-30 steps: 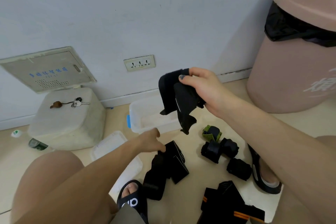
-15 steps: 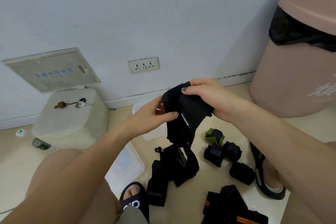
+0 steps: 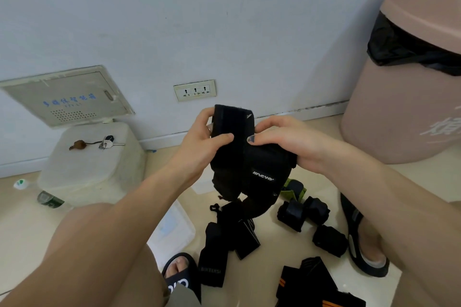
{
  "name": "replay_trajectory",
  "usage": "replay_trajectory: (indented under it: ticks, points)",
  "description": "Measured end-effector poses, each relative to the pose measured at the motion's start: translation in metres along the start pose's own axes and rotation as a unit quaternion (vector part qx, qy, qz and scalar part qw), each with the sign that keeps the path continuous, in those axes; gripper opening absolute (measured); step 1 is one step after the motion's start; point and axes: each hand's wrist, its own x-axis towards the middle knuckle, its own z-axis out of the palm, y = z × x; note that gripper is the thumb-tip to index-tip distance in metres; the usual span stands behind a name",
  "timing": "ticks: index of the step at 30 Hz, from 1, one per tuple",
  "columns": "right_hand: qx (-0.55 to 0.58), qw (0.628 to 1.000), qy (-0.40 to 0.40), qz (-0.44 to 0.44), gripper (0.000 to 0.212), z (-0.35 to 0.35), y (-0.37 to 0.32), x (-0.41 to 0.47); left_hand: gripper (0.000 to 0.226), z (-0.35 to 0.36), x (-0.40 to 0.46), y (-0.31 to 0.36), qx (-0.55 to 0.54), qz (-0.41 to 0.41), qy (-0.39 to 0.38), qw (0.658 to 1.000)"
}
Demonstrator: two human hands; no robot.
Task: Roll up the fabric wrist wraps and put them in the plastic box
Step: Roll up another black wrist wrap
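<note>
The left hand [image 3: 202,147] has come up off the floor — both hands now pinch the black wrap [image 3: 245,157], right hand [image 3: 282,142] opposite, above the floor pile [image 3: 224,234]; rolling can begin.

Likely a home — wall socket [image 3: 194,90], bin [image 3: 409,97].

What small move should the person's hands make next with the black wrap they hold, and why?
Probably start rolling from the top end. Both the left hand and right hand grip the wrap at its upper part, while its tail hangs loose and unrolled toward the floor, so it is not ready for the box.
</note>
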Motion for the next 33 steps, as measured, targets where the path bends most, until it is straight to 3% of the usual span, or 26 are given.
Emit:
replay_trajectory:
  ticks: [3,7,16,22,28,33]
  points:
    - [0.022,1.0,0.014,0.015,0.04,-0.006,-0.003,0.001,0.064,-0.001,0.002,-0.005,0.038,0.032,0.005,0.999]
    - [0.012,0.999,-0.046,0.02,0.048,-0.01,-0.007,-0.004,0.085,-0.001,0.002,-0.002,0.088,0.099,-0.01,0.991]
    - [-0.055,0.998,-0.038,-0.012,0.05,-0.008,-0.009,-0.005,0.026,0.011,0.005,0.002,0.106,0.082,-0.015,0.991]
    - [-0.067,0.997,-0.011,-0.039,0.047,-0.006,-0.012,-0.003,0.026,0.009,0.006,0.003,0.092,0.086,-0.064,0.99]
    - [-0.02,0.999,-0.002,-0.039,0.046,-0.008,-0.013,0.002,0.005,0.006,0.009,0.0,0.14,0.107,-0.071,0.982]
    - [0.028,0.998,0.03,-0.042,0.043,-0.013,-0.013,0.004,0.01,0.003,0.01,0.001,0.125,0.077,-0.063,0.987]
